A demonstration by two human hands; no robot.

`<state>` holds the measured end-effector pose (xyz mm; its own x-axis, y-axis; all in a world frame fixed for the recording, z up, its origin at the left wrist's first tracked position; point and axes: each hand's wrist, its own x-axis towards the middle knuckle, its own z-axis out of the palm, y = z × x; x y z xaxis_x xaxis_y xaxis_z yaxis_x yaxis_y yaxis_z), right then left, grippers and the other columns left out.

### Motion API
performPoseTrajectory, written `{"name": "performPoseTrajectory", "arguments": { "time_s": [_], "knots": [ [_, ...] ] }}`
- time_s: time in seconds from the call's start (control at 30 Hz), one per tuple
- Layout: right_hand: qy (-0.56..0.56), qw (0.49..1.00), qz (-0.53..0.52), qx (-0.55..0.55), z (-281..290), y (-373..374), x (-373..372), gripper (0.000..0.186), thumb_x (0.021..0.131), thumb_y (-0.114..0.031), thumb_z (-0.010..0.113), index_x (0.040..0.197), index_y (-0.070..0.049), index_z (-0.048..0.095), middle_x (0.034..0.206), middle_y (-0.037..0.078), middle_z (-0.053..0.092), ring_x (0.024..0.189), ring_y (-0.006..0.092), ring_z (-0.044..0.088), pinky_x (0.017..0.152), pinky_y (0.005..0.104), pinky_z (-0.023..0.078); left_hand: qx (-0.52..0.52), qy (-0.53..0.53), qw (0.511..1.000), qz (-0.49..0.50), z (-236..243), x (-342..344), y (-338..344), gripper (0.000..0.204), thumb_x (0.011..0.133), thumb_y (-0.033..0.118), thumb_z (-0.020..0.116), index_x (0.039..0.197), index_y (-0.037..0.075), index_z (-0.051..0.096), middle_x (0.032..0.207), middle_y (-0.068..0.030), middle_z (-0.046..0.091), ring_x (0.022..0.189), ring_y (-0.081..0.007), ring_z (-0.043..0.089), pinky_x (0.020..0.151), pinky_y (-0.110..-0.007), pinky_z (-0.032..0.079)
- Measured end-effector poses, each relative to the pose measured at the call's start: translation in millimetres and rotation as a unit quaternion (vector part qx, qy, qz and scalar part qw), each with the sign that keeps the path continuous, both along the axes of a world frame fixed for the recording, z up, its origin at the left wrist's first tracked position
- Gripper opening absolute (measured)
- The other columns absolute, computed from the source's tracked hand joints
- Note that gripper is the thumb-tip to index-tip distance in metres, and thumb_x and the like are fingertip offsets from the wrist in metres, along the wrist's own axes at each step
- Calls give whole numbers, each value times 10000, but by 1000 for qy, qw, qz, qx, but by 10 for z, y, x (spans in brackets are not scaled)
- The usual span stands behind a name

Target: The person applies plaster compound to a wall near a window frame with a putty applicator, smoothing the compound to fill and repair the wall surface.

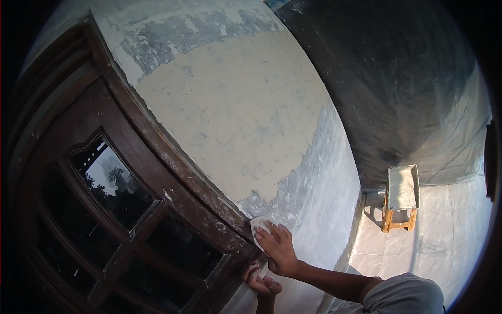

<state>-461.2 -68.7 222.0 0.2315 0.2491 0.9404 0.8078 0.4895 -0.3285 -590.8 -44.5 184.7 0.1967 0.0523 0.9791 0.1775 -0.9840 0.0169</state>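
My right hand (pixel 280 248) reaches across from the right and presses a pale, flat, rounded piece (pixel 257 228) against the wall beside the door frame. Its fingers lie over that piece; whether it is a scraper or a pad I cannot tell. Just below, my left hand (pixel 259 280) is closed, its fingers curled near the dark frame; what they hold, if anything, is hidden. Above both hands, the wall carries a broad cream patch of filler (pixel 235 110), with rough grey wall surface (pixel 308 178) along its lower right edge.
A dark brown door (pixel 141 199) with glass panes stands at the left in its wooden frame (pixel 172 157). A dark sheet (pixel 397 94) hangs at the right. On the pale tiled floor (pixel 439 235), a shallow tray (pixel 403 187) rests on an orange-brown stool (pixel 389 222).
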Motion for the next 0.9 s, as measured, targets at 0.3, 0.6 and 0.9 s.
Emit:
{"name": "performPoseTrajectory", "arguments": {
  "time_s": [0.3, 0.6, 0.9],
  "knots": [
    [11, 1000, -16, 6, 51, 196, 115, 630, 837, 50, 587, 1452, -12, 465, 1525, 186, 468, 1396, 425, 419, 1129, 574, 283, 0, 4, 1000, 8, -24, -6, 18, 327, 943, 156, 390, 1197, -46, 360, 1233, -231, 407, 1093, -322, 494, 996, -479, 458],
    [71, 995, -71, 21, 276, 399, 686, 635, 857, 37, 593, 1473, -18, 450, 1539, 176, 452, 1410, 428, 391, 1126, 575, 279, 9, 23, 1000, 9, -49, 18, -16, 325, 929, 140, 389, 1187, -57, 368, 1233, -232, 411, 1090, -319, 493, 1005, -471, 455],
    [46, 998, -44, 16, 90, 105, 400, 610, 845, 23, 607, 1442, -26, 489, 1506, 169, 498, 1391, 406, 431, 1139, 567, 266, 8, 41, 999, 21, -50, -14, 4, 322, 953, 157, 389, 1188, -62, 371, 1227, -232, 416, 1095, -320, 495, 1009, -465, 459]
  ]
}}
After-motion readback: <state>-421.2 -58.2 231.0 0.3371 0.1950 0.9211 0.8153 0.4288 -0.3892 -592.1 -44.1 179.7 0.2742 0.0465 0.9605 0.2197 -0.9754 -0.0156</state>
